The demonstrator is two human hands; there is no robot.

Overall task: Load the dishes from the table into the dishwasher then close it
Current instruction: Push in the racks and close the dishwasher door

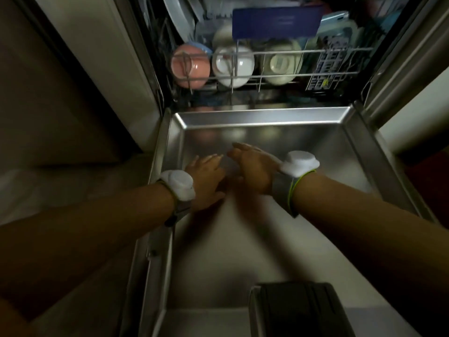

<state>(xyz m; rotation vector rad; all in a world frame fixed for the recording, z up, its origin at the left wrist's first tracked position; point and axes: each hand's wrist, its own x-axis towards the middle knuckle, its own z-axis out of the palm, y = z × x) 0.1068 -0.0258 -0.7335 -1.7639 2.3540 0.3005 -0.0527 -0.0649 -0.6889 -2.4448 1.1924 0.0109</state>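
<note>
rack (303, 52): pink bowl (190, 66), 2 white bowls | L hand (206, 177) + R hand (252, 170) grip released, above door (315, 147)

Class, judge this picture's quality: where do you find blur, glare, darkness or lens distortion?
Head view: dim overall, with dark corners; both hands, left and right, are motion-blurred; the open stainless steel dishwasher door shows soft glare and faint reflections; wide-angle distortion splays the door edges; the pink bowl in the rack stays fairly clear.
</note>
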